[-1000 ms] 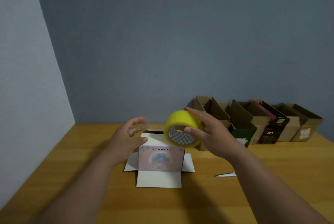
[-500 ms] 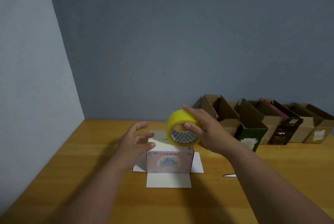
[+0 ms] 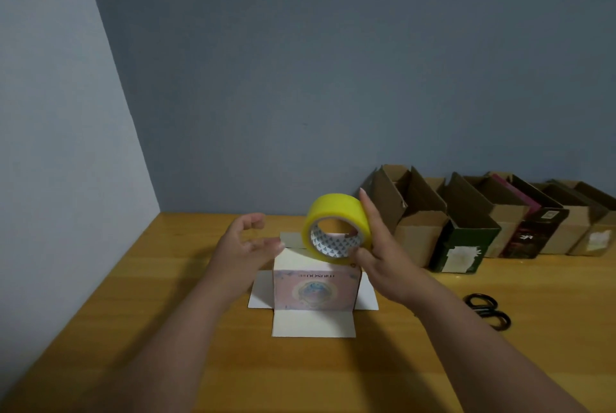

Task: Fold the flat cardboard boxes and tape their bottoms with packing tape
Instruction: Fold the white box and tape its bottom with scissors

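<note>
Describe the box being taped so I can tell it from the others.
On the wooden table, before the row of brown boxes along the back wall, one small pink box stands alone. White flaps are splayed flat around its base, and the right hand holds yellow tape over it.

One roll of yellow tape (image 3: 336, 227). One pink box (image 3: 316, 291) standing on the bench (image 3: 133, 329), flaps spread. One pair of black scissors (image 3: 488, 311). Two hands: left (image 3: 245, 247) and right (image 3: 383, 256). A row of about six open boxes (image 3: 466, 239) by the wall; the exact number is hard to tell.
</note>
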